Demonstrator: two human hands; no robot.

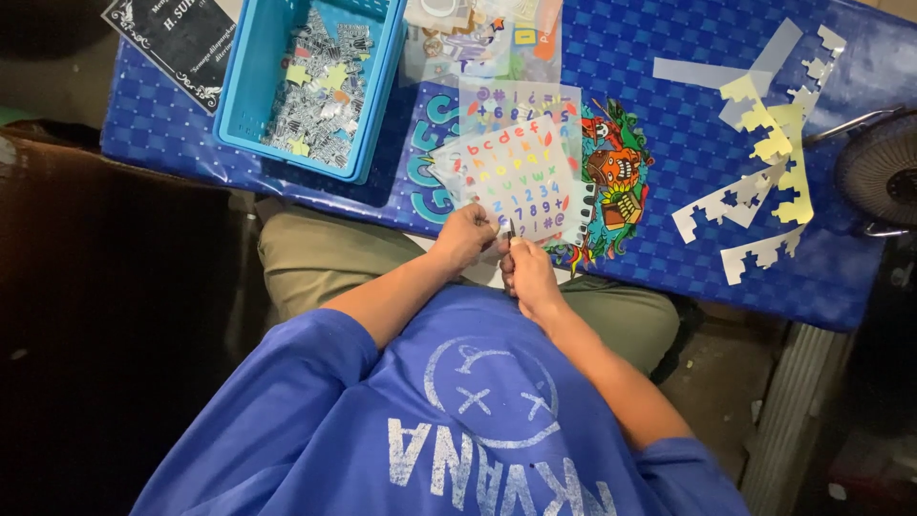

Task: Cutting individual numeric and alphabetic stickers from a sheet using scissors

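shirt: your blue shirt [449, 420] with a white print fills the bottom of the view, nearest the lens; your olive trousers [315, 253] show above it.
left hand: your left hand [465, 237] is closed in a pinch on the lower edge of the sticker sheet [516, 177], thumb on top.
right hand: your right hand [528, 272] is closed narrow around a small dark tool [511, 229]; I can't tell whether it is tweezers or a blade, only the tip shows.
sticker sheet: clear sheet of small coloured letters and numerals, held up just over the table's near edge, tilted, overlapping more such sheets lying behind it.
step: looks like you are picking or lifting one small sticker off the bottom edge of the sheet, tool tip right at the edge between both hands.
next move needs: judging from this, a steady sheet, a fine tool tip under one sticker corner, and a slow pull so the neighbours stay put.
bin: light blue plastic bin [250, 86] at upper left on the table [669, 248], open, holding a heap of small silvery-striped scraps with a few pale yellow pieces mixed in.
backing strips: white and yellow notched backing strips [764, 162] lie well apart to the right, loose on the blue checked table cover.
other: dark printed card [181, 38] beside the bin; fan grille [884, 172] at the right edge.
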